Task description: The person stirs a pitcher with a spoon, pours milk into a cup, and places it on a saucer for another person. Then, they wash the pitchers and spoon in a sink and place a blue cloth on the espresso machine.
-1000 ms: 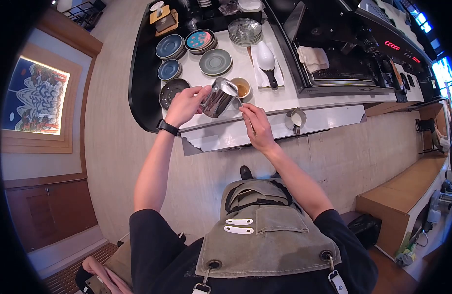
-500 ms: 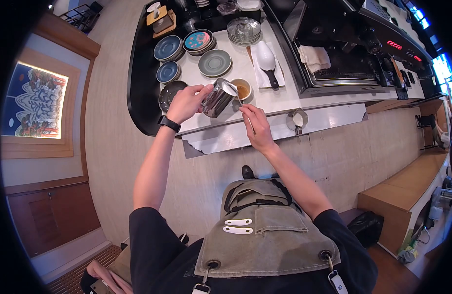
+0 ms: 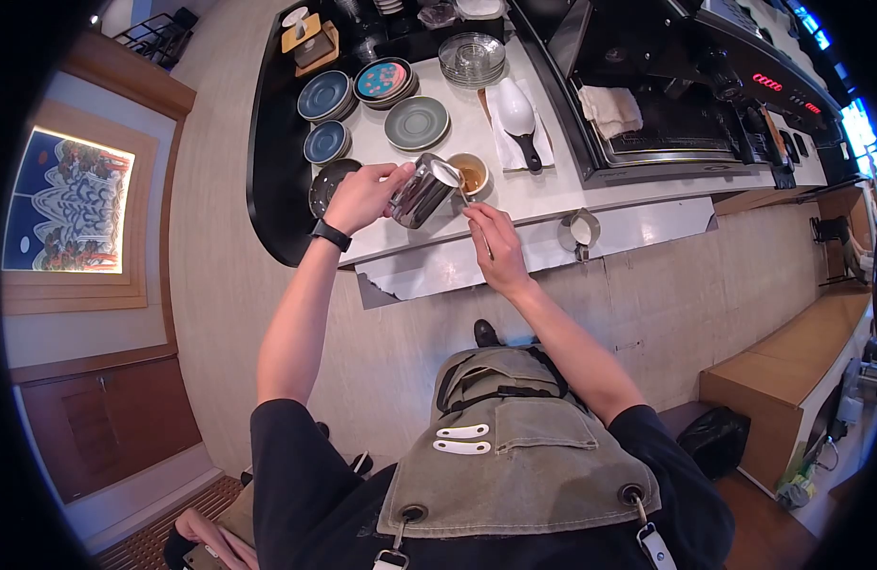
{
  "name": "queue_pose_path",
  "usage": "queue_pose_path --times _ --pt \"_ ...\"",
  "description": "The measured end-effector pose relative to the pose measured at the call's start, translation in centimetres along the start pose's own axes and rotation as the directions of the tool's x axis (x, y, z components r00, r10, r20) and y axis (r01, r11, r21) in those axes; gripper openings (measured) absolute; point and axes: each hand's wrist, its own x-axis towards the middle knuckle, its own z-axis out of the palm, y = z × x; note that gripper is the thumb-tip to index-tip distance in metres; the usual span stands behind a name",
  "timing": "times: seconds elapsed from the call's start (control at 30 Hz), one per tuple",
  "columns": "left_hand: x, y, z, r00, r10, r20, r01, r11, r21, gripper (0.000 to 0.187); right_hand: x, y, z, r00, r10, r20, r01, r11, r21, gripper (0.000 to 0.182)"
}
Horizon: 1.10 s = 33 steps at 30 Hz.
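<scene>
Firstly, at left: one black, speckled round dish (image 3: 324,182), beside the left hand (image 3: 362,198). Next, one shiny steel pitcher (image 3: 419,196), white-filled, tilted over the counter (image 3: 400,245) toward the cup and grasped by the left hand; likely slick, rigid and weighted by liquid, best taken by its handle side. Then one thin metal spoon (image 3: 465,198), pinched in the right hand (image 3: 498,241), its tip near the pitcher's mouth; probably light, stiff, steadiest mid-shaft. One pale round cup (image 3: 488,178), brown liquid inside, stood just beyond; likely breakable. Lastly, one white scoop (image 3: 516,108), black-handled, lay on white cloth.
</scene>
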Motion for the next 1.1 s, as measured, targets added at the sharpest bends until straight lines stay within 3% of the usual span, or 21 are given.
queue_pose_path --times 1.1 --pt "0.60 0.07 -0.30 0.999 -0.044 0.021 0.043 0.998 0.055 0.060 -0.04 0.10 0.24 1.000 0.008 -0.015 -0.008 1.000 0.023 0.026"
